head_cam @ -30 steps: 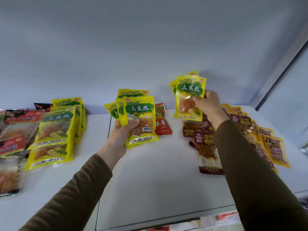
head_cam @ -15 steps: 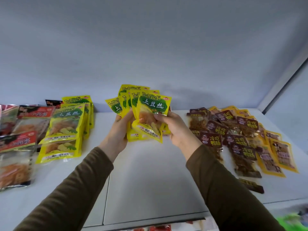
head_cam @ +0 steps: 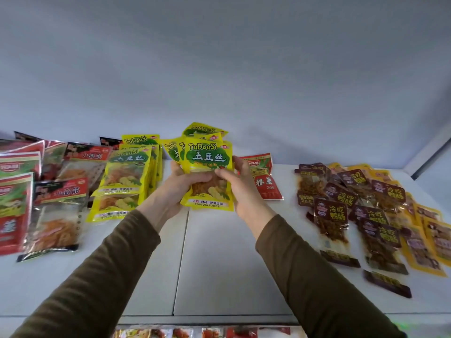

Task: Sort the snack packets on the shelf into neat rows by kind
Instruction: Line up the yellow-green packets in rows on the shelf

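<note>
Right at the near edge, below the white shelf, a strip of red and orange packets peeks out, too blurred to read. Two arms in brown sleeves reach up over the shelf's bare middle. Both hands meet on a bundle of yellow packets held upright above the shelf. The left hand curls round the bundle's left side, thumb across the front. The right hand grips the right side, thumb on the front and fingers behind. Several more yellow packets fan out behind the front one.

To the left, a yellow stack of the same kind lies on the shelf, just beside the held bundle. Further left lie clear packets with red labels and, at the frame edge, red-and-green packets. Just right of the right hand, a red packet lies flat, partly behind the fingers. Well to the right, dark maroon packets and orange packets spread in loose, overlapping rows. Behind everything stands a plain grey wall.
</note>
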